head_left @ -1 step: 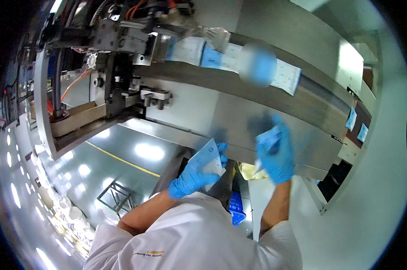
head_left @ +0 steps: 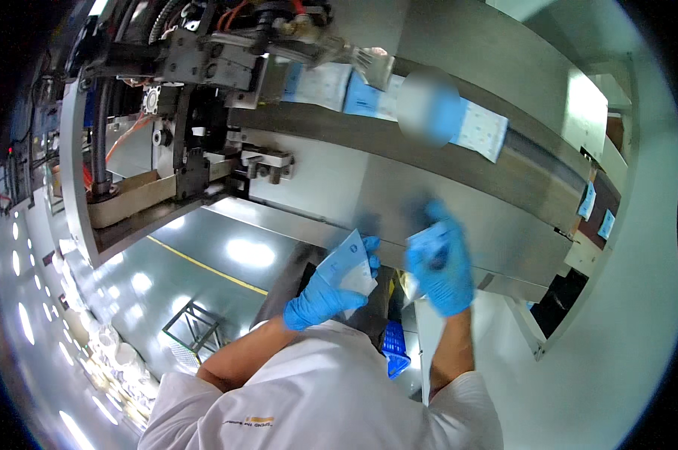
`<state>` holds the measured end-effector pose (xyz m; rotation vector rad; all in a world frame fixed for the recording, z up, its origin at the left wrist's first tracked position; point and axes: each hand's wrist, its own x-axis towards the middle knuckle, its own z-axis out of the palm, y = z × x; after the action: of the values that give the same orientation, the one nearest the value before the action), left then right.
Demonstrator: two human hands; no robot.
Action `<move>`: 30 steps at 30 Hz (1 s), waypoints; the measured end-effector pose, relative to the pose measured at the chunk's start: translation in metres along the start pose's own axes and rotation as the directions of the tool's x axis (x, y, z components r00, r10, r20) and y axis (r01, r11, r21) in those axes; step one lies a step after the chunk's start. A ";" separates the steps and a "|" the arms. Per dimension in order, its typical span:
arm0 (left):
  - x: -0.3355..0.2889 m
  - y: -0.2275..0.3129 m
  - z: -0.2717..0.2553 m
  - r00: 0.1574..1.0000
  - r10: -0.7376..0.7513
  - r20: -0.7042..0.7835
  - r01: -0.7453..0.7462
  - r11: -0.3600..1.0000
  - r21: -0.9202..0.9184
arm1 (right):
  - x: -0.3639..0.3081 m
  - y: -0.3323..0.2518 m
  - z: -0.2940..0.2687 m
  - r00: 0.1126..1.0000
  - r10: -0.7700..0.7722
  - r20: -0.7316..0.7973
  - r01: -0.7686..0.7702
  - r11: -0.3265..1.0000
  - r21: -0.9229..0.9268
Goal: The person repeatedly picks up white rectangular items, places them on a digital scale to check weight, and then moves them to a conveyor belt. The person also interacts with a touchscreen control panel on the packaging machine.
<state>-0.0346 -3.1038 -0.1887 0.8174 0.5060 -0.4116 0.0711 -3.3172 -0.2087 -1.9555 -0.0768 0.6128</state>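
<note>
Both my hands wear blue gloves. My left hand (head_left: 325, 298) is closed round a flat blue-and-white packet (head_left: 342, 262), holding it tilted in front of my chest. To its right, my right hand (head_left: 445, 274) grips another blue-and-white packet (head_left: 427, 241) between thumb and fingers. That hand is slightly smeared by motion and apart from the left one. Beyond both hands, a row of similar packets (head_left: 483, 130) lies along a conveyor channel (head_left: 324, 124). A round blurred patch hides part of the row.
Machinery with a metal frame (head_left: 75, 172) and a clamp-like block (head_left: 267, 161) stands at left. A steel panel (head_left: 429, 202) lies before the conveyor. More packets (head_left: 588, 201) sit at the far right on a dark belt. A blue basket (head_left: 396, 349) is below, near a floor rack (head_left: 193, 334).
My right hand has moved left, closer to my left hand, with its packet still in it. The left hand keeps its place and its packet.
</note>
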 end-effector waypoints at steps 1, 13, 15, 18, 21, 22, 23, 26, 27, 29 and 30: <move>-0.002 0.008 -0.004 0.999 0.042 0.025 -0.044 0.995 0.090 | -0.010 -0.010 0.028 0.993 0.045 0.106 -0.053 0.996 0.069; -0.135 0.041 -0.178 0.993 0.103 -0.062 -0.057 0.856 0.514 | -0.055 -0.070 0.223 0.808 -0.520 0.277 0.586 0.755 -0.292; -0.167 0.072 -0.221 0.981 0.171 -0.093 -0.116 0.897 0.427 | -0.061 -0.092 0.282 0.849 -0.459 0.263 0.526 0.785 -0.327; -0.231 0.084 -0.326 0.894 0.326 -0.308 -0.241 0.928 0.283 | -0.053 -0.145 0.381 0.736 -0.627 0.255 0.656 0.753 -0.043; -0.287 0.080 -0.447 0.828 0.407 -0.385 -0.293 0.901 0.321 | -0.056 -0.194 0.506 0.648 -0.600 0.469 0.669 0.743 0.026; -0.304 0.089 -0.482 0.800 0.469 -0.374 -0.332 0.865 0.377 | -0.050 -0.216 0.545 0.587 -0.604 0.540 0.695 0.717 0.047; -0.325 0.098 -0.505 0.841 0.319 -0.436 -0.342 0.939 0.029 | -0.044 -0.247 0.577 0.592 -0.644 0.484 0.711 0.700 0.062; -0.360 0.138 -0.583 0.773 0.407 -0.487 -0.401 0.908 0.122 | 0.001 -0.352 0.661 0.530 -0.801 0.280 0.809 0.576 0.117; -0.363 0.150 -0.603 0.758 0.415 -0.504 -0.423 0.900 0.106 | 0.021 -0.381 0.678 0.523 -0.829 0.197 0.832 0.547 0.091; -0.358 0.184 -0.623 0.726 0.410 -0.552 -0.479 0.878 0.023 | 0.086 -0.428 0.714 0.399 -0.908 0.128 0.910 0.376 -0.175; -0.354 0.166 -0.620 0.706 0.397 -0.586 -0.495 0.869 -0.008 | 0.097 -0.445 0.710 0.360 -0.926 0.114 0.915 0.327 -0.235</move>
<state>-0.3964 -2.4694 -0.2481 0.8662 0.8589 0.3537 -0.0689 -2.4931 -0.0974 -1.7673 -1.2537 -0.2604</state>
